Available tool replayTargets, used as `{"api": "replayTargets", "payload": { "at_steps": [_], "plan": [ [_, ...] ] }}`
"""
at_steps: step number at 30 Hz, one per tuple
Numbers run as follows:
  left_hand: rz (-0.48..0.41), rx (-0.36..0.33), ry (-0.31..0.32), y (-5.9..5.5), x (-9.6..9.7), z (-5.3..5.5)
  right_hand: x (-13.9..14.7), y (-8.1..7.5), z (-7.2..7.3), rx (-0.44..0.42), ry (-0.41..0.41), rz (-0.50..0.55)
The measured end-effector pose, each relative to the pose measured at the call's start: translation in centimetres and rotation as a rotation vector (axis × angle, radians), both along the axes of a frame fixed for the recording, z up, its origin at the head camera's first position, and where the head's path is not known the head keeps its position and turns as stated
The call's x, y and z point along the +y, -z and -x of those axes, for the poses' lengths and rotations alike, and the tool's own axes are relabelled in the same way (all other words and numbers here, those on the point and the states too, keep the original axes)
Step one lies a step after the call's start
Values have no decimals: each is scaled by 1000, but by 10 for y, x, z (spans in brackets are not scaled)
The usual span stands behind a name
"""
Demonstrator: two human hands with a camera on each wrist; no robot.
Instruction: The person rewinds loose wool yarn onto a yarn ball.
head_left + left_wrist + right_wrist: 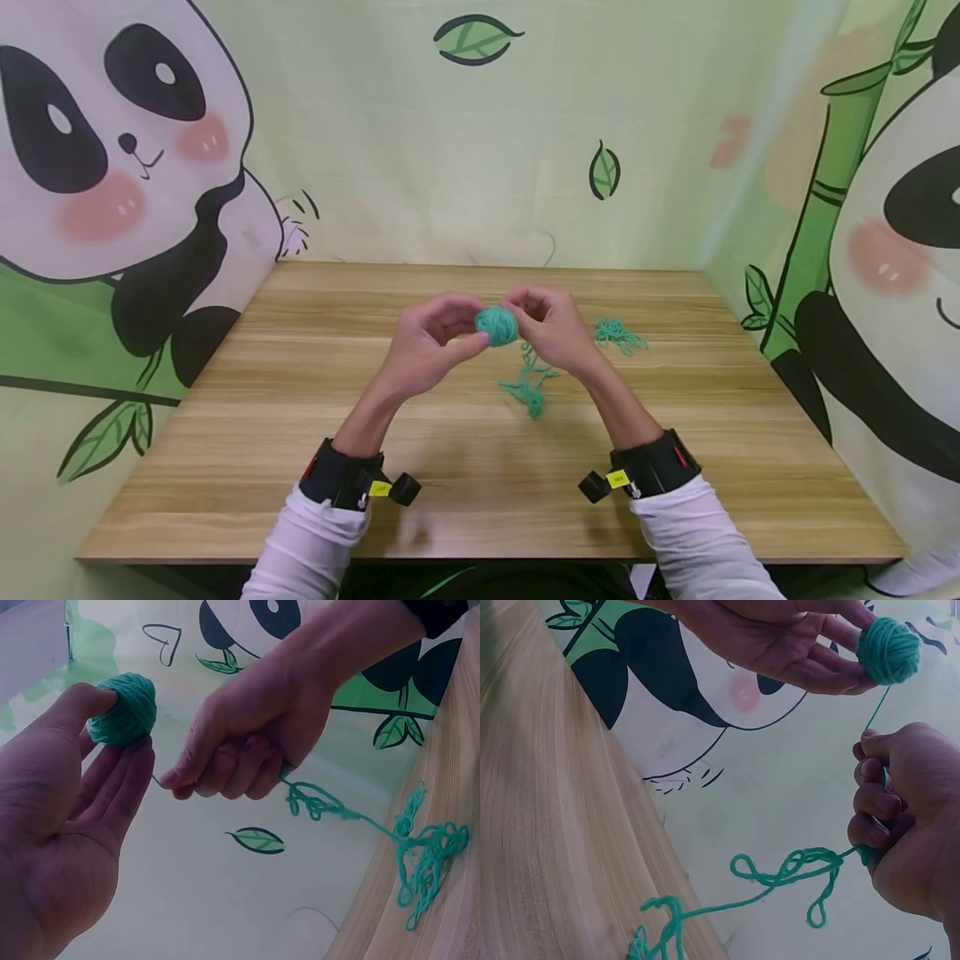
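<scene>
A small ball of green yarn (497,326) is held above the table between the thumb and fingertips of my left hand (427,346). Close beside it, my right hand (553,329) has its fingers curled round the yarn strand (877,709), pinching it between thumb and forefinger. That strand runs straight from the ball to the right fingertips. Below the right fist, in the right wrist view, loose looped yarn (795,866) trails down toward the table. A tangled heap of the same yarn (531,392) lies on the wood under the hands.
Another small pile of green yarn (618,333) lies on the wooden table (300,417), right of my right hand. A backdrop (360,150) printed with pandas and leaves stands behind and beside the table. Both wrists carry black camera straps (656,464).
</scene>
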State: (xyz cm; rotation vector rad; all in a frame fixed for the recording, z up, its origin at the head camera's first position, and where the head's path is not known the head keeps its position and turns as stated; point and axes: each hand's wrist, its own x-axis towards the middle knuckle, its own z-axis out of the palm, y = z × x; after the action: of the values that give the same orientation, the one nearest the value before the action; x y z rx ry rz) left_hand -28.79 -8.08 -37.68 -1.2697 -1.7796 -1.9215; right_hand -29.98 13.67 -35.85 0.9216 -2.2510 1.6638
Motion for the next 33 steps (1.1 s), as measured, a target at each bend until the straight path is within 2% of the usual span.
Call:
{"api": "replayTargets", "payload": {
  "at_steps": [4,7,11,18,21,25,28,33],
  "plan": [
    [-40,2,-25,-1,0,0,3,15,14,-12,-4,-50],
    [-74,0,-79,-1,0,0,3,19,18,4,-33,-85],
    [-105,-5,-172,-3,1,-1,4,22,18,18,-85,-114],
    [-114,-29,-313,-14,3,-11,2,17,11,55,-126,-192],
    [-109,-25,-333,-13,3,-8,0,13,7,57,-141,-201],
    [-97,-13,-343,1,1,7,-1,7,2,45,-159,-190],
    [-73,0,-367,7,1,13,-1,2,-2,42,-159,-183],
    [-32,30,-395,-4,5,2,-1,-3,-6,43,-146,-169]
  ]
}}
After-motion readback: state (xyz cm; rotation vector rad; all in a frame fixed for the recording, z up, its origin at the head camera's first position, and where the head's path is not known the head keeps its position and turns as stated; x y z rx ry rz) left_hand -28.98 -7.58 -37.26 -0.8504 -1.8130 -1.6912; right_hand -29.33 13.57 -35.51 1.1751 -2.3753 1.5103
